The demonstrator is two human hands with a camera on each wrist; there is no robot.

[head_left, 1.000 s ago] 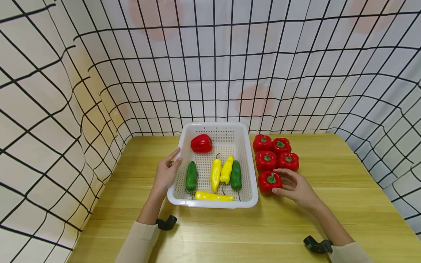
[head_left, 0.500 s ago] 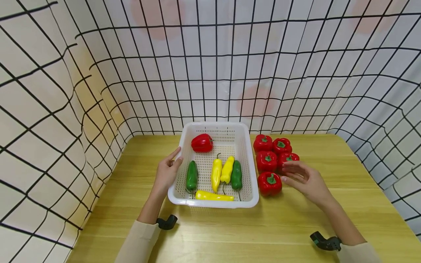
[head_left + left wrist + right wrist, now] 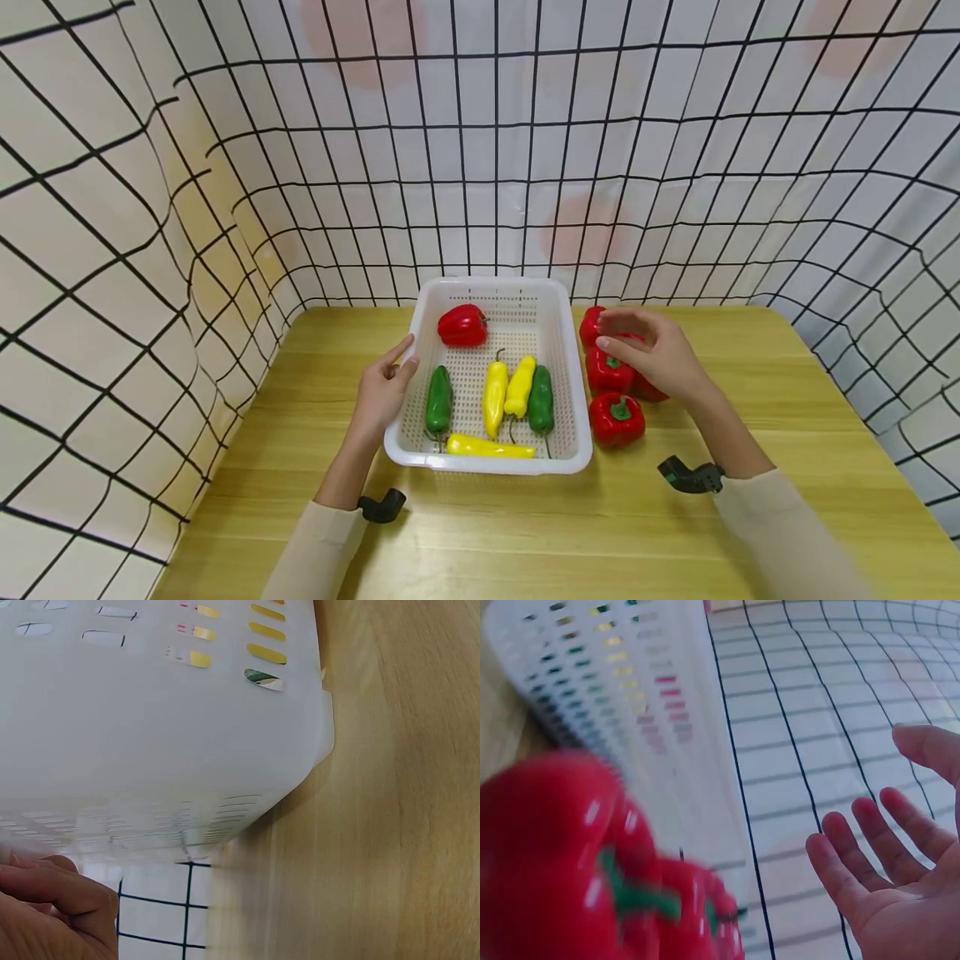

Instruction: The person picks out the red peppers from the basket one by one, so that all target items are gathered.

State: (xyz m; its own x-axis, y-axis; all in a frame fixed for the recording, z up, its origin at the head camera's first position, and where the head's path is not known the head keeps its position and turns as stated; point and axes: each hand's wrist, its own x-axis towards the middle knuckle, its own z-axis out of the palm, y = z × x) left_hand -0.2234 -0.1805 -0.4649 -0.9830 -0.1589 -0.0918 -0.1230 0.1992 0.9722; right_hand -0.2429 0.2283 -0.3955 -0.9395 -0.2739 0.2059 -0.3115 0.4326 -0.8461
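Observation:
A white perforated plastic basket (image 3: 487, 467) stands on the table, its left rim gripped by my left hand (image 3: 381, 393). In the left wrist view, the curled fingers (image 3: 60, 896) lie against the basket's outer wall. Inside are a red bell pepper (image 3: 462, 325), two green peppers (image 3: 439, 400) and several yellow peppers (image 3: 494, 396). My right hand (image 3: 660, 350) hovers over the group of red bell peppers (image 3: 617, 419) right of the basket, partly hiding the back ones. The right wrist view shows this hand with spread fingers and nothing held, peppers (image 3: 547, 855) beside it.
The wooden table (image 3: 480, 533) extends in front of the basket and to both sides. A white cloth with black grid lines (image 3: 480, 167) hangs behind the table and along its sides.
My right hand has let go of the front red bell pepper, drawn back to the right, then moved up and left over the back peppers. The left hand stays at the basket rim.

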